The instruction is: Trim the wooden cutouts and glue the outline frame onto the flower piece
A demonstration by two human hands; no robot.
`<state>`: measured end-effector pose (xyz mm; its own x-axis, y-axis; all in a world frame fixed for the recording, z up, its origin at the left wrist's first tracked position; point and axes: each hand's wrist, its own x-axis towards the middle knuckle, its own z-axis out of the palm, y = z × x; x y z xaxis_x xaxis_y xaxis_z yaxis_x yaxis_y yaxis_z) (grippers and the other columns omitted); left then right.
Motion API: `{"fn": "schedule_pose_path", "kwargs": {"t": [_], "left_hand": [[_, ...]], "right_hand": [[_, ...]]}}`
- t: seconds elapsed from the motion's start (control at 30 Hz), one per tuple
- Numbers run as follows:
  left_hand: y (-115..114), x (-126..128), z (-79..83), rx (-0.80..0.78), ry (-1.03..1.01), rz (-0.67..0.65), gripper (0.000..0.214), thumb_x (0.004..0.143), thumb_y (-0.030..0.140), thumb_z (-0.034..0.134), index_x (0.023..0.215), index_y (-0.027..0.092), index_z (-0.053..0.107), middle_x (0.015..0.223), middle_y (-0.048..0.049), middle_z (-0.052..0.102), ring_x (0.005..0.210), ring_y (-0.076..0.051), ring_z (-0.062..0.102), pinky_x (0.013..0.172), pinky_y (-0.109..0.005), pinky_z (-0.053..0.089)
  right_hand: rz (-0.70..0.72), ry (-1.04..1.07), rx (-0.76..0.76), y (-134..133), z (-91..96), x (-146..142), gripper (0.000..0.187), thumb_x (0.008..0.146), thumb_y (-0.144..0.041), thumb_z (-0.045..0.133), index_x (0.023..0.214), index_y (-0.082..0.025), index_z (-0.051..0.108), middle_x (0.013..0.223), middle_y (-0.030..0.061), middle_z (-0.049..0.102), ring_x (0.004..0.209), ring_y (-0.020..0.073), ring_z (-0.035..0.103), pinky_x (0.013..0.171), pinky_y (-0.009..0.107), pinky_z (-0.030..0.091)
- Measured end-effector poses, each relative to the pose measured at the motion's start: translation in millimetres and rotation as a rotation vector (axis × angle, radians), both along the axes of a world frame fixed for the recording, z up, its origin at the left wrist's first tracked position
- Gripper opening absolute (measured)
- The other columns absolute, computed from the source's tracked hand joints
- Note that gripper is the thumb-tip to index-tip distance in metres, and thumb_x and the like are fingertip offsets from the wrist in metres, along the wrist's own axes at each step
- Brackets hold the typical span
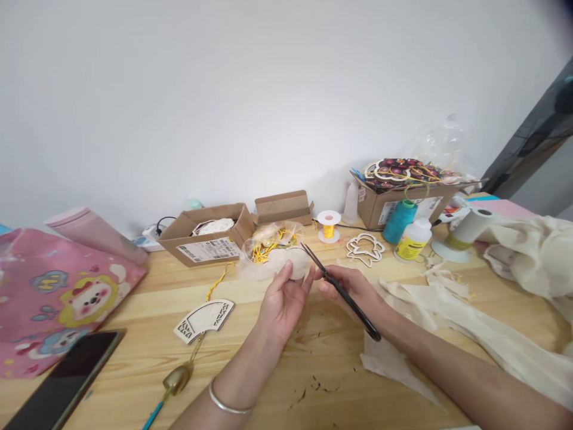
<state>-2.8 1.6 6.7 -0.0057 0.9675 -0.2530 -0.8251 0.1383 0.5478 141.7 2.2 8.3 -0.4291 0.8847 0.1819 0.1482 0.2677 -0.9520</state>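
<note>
My left hand [285, 301] pinches a pale, flat piece with a wavy, cloud-like outline [289, 260] between thumb and fingers. Whether it is bare wood or cloth-covered I cannot tell. In my right hand [351, 286] is a pair of black scissors [344, 291], seen nearly edge-on. Their blades point up and left, with the tips close to the pale piece's right edge. Beneath my right forearm lies a scrap of cream cloth [396, 364]. Just behind the piece is a clear bag of yellow tassels [268, 242].
Left lie a fan-shaped wooden pendant [203, 319], a small metal spoon [176, 379], a phone [67, 382] and a pink bag [67, 298]. Behind stand cardboard boxes [208, 233] and a yellow thread spool [329, 227]. Right are a teal thread cone [400, 222], glue bottle [412, 240] and cream cloth [532, 251].
</note>
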Motion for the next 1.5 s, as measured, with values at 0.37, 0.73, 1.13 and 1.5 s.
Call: {"fn": "schedule_pose_path", "kwargs": {"t": [0.37, 0.73, 1.13, 1.5], "left_hand": [[-7.6, -1.4, 3.3, 0.094, 0.171, -0.096, 0.020, 0.067, 0.012, 0.066, 0.085, 0.013, 0.060, 0.078, -0.0034, 0.069, 0.068, -0.013, 0.064, 0.067, -0.024, 0.051], [-6.0, -2.5, -1.3, 0.182, 0.372, -0.068, 0.025, 0.062, 0.014, 0.071, 0.085, 0.015, 0.061, 0.079, -0.0023, 0.069, 0.070, -0.013, 0.064, 0.065, -0.023, 0.050], [-5.8, -8.3, 0.5, 0.175, 0.528, -0.069, 0.029, 0.055, 0.015, 0.075, 0.081, 0.012, 0.063, 0.075, -0.0030, 0.069, 0.064, -0.012, 0.062, 0.062, -0.023, 0.049], [-5.4, -13.9, 2.2, 0.160, 0.632, -0.103, 0.028, 0.053, 0.018, 0.076, 0.076, 0.013, 0.062, 0.069, -0.0011, 0.067, 0.059, -0.011, 0.060, 0.058, -0.022, 0.048]], "right_hand": [[0.026, 0.087, -0.100, 1.8, 11.3, 2.4, 0.041, 0.071, -0.054, 0.053, 0.079, -0.015, 0.056, 0.053, -0.0057, 0.035, 0.046, 0.0062, 0.031, 0.041, 0.020, 0.028], [0.090, 0.027, -0.104, 4.6, 10.9, 11.7, 0.040, 0.070, -0.054, 0.053, 0.074, -0.014, 0.054, 0.061, -0.0034, 0.036, 0.055, 0.0078, 0.033, 0.047, 0.020, 0.027], [0.124, -0.121, 0.000, 16.7, -1.1, 23.6, 0.032, 0.073, -0.045, 0.055, 0.077, -0.014, 0.059, 0.060, -0.0036, 0.038, 0.054, 0.0075, 0.033, 0.047, 0.019, 0.026], [0.141, -0.173, -0.012, 19.4, -2.8, 27.7, 0.031, 0.074, -0.043, 0.054, 0.076, -0.013, 0.059, 0.059, -0.0038, 0.037, 0.053, 0.0071, 0.031, 0.046, 0.019, 0.025]]}}
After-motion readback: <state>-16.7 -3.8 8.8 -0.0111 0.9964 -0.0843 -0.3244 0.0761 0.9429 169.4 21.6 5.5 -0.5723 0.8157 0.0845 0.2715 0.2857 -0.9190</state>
